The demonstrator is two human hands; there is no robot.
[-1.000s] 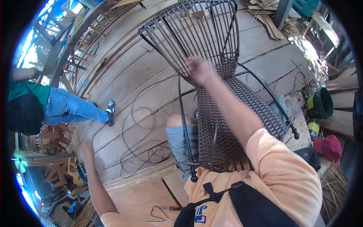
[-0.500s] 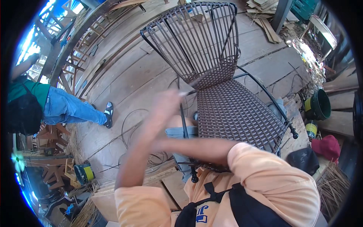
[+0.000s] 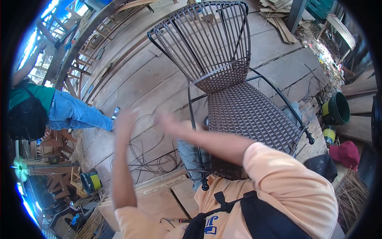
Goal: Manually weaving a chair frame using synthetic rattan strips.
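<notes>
One woven chair [image 3: 234,91] at centre, dark metal frame, brown wicker seat and slatted back, tilted on the plank floor [image 3: 159,79]. Two hands raised in front of it, both blurred. Left hand [image 3: 125,119] lifted on an upright forearm, fingers extended, holding nothing visible; grip spread as far as the blur lets on. Right hand [image 3: 169,121] reaching across toward the chair's front leg [image 3: 193,131], just beside it, fingers loosely extended; whether the grip pinches a strand, cannot tell. Two peach sleeves at the lower edge, one black strap with a bag across the chest.

One tangle of loose dark cane strands [image 3: 151,159] coiled on the floor below the hands, near the chair's foot. One folded piece of denim [image 3: 189,155] under the chair's front edge.

One other person [image 3: 43,107] at far left, green top, blue jeans, one shoe visible, well apart from the chair.

Two buckets at right: one dark green with a yellow patch [image 3: 338,109], one smaller yellow and green [image 3: 329,134] just below it. One more yellow and green tub [image 3: 90,181] at lower left. One red cap [image 3: 348,153] and one black cap [image 3: 324,165] near the right edge. Stacked wooden frames [image 3: 63,55] along the upper left; scrap boards [image 3: 282,24] at top right.
</notes>
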